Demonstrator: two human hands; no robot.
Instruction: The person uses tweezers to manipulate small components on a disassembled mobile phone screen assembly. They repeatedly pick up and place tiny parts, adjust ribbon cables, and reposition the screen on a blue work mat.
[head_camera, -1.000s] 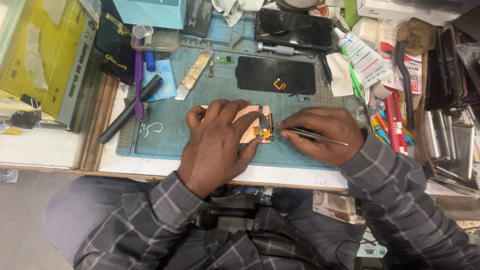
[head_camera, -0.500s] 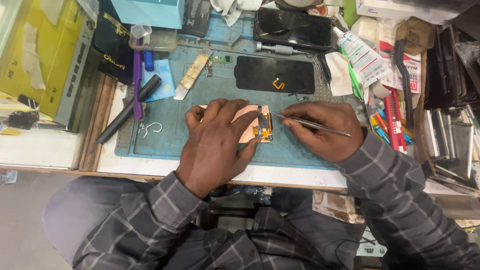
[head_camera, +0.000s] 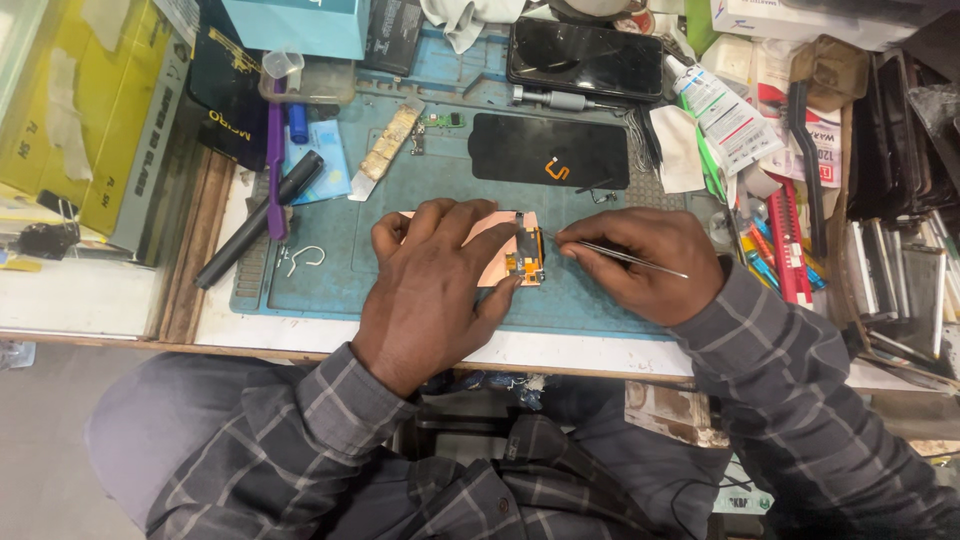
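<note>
A copper-backed phone screen panel (head_camera: 492, 228) with an orange flex cable (head_camera: 527, 265) lies on the teal work mat (head_camera: 330, 260). My left hand (head_camera: 440, 290) lies flat on the panel and presses it down, fingers spread over its left part. My right hand (head_camera: 645, 262) grips thin metal tweezers (head_camera: 625, 256) whose tip reaches the panel's right edge by the flex cable.
A black phone (head_camera: 585, 55) and a black screen glass (head_camera: 550, 150) lie behind the panel. A black pen (head_camera: 258, 222), purple tool (head_camera: 275, 165) and small hooks (head_camera: 300, 260) sit left. Glue tube (head_camera: 722, 110), red tools (head_camera: 785, 235) and stacked parts (head_camera: 900, 280) crowd the right.
My right hand has drawn slightly back to the right, with the tweezers still at the panel's right edge. My left hand stays on the panel.
</note>
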